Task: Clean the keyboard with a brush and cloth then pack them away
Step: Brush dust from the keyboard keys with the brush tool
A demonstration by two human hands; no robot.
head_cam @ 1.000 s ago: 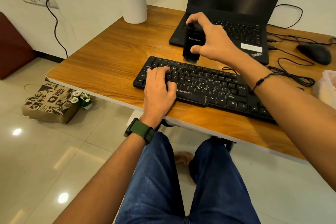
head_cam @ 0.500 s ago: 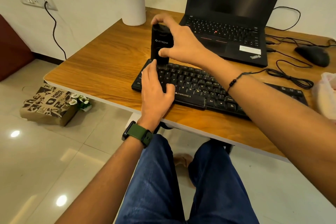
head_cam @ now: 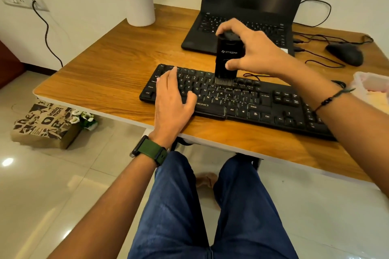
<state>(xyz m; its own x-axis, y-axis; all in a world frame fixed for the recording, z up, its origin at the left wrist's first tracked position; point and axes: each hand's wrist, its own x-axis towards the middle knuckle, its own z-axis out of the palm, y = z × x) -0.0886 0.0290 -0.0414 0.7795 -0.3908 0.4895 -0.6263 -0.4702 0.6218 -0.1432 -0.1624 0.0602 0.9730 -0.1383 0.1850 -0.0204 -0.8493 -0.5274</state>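
A: What sits around the work?
B: Wood-grain desk (head_cam: pixel 109 73) with a pale edge. Black laptop (head_cam: pixel 248 6), lid up, screen dark, behind the keyboard (head_cam: pixel 242 101). White cylindrical pot (head_cam: pixel 140 5) with gravel on top at the far left corner. Black mouse (head_cam: pixel 345 53) far right, thin black cables looping between it and the laptop. A pale plastic container (head_cam: pixel 372 86) at the right edge, only partly in view.

A: And the hands?
B: Left hand (head_cam: pixel 170 98) lies flat on the keyboard's left end, fingers straight, thumb spread toward the space bar. Right hand (head_cam: pixel 250 52) grips the brush (head_cam: pixel 227 58) from above, thumb on its front face, fingers curled over the top.

A: The brush itself?
B: Boxy black plastic body, white logo, upright. Short dark bristles touch the upper key rows near the middle. The right hand covers part of the laptop's keys.

A: Keyboard?
B: Matte black, full-size, white legends, lying slantwise near the desk's front edge.

A: Floor?
B: Glossy pale tiles; a printed brown paper bag (head_cam: pixel 45 125) with small white flowers (head_cam: pixel 84 117) beside it. Green watch strap (head_cam: pixel 150 150) on the left wrist, beaded bracelet (head_cam: pixel 330 98) on the right
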